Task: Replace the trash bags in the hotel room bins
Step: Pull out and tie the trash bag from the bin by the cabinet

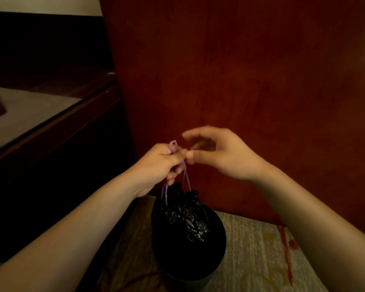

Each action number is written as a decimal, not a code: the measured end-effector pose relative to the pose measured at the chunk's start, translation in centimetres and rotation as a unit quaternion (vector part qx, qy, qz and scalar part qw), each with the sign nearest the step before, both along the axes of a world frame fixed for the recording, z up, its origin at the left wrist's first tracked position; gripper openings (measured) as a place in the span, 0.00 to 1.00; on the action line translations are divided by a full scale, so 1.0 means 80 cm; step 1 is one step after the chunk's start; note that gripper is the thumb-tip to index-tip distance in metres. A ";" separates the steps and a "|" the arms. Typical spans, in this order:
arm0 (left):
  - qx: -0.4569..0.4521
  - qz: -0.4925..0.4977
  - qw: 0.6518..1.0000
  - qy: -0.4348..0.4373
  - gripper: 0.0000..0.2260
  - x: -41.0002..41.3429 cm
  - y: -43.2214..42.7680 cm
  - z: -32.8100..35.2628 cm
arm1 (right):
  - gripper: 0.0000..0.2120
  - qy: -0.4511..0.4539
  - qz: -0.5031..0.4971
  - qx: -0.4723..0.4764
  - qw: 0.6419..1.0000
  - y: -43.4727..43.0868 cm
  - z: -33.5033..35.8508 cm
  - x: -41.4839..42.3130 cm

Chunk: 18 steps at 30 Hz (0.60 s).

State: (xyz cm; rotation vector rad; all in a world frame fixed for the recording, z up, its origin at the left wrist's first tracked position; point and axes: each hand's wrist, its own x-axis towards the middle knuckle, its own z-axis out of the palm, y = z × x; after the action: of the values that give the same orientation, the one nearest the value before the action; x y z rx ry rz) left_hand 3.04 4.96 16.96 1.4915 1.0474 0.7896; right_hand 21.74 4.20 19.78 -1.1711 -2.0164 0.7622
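A person's left hand (162, 163) is clenched around the purple drawstring (186, 178) of a black trash bag (185, 213). A small loop of the cord pokes out above the knuckles, and two strands run taut from under the fist down to the bag's puckered neck. The right hand (221, 154) hovers just beside the left, fingers loosely curved and apart and gripping nothing. Its thumb tip lies very near the left fingertips; whether they touch cannot be told. The bag hangs directly below the left hand, its gathered top standing above the rim of a round black bin (188, 256) and its lower part lost in the bin's dark interior. The bin stands on patterned carpet (251, 249) beneath both wrists. A red-brown wood panel (240, 70) rises beyond the hands, and a glossy-topped bench (51, 123) lies to the left of the left forearm.
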 end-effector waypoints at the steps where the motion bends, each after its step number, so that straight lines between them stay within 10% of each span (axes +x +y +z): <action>1: -0.013 -0.004 1.000 -0.011 0.13 -0.003 0.001 -0.004 | 0.17 0.004 0.006 -0.020 1.000 0.000 -0.011 0.002; 18: -0.111 0.034 0.988 -0.097 0.13 -0.022 0.008 -0.033 | 0.06 0.018 -0.146 0.008 0.989 -0.009 -0.061 -0.024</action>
State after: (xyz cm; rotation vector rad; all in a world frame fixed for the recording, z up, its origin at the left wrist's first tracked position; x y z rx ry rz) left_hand 1.28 5.60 14.31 1.1712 1.0089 0.8193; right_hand 19.81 3.52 14.94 -1.3932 -1.7657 0.6141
